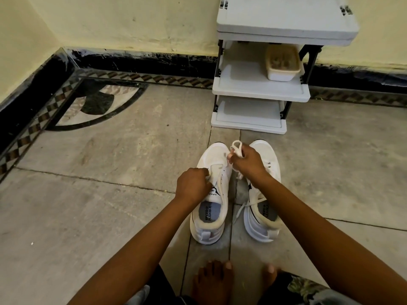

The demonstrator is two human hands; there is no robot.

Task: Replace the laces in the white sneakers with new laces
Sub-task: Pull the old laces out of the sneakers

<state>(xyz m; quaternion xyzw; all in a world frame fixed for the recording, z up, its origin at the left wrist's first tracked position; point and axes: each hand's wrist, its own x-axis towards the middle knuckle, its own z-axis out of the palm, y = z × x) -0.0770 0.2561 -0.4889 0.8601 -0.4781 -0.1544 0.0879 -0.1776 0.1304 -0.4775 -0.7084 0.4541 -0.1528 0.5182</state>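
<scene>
Unlacing, I judge: right hand (248, 165) pinches the bunched lace (237, 148) over the left sneaker (214, 154), twelve o'clock from my toes; left hand (193, 185) grips its eyelet edge. Next: pull clear.

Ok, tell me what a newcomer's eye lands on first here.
Centre frame, the left hand grips the left sneaker on the floor while the right hand, over the right sneaker, holds a bunched white lace. Behind them a white shelf rack stands by the wall.
</scene>
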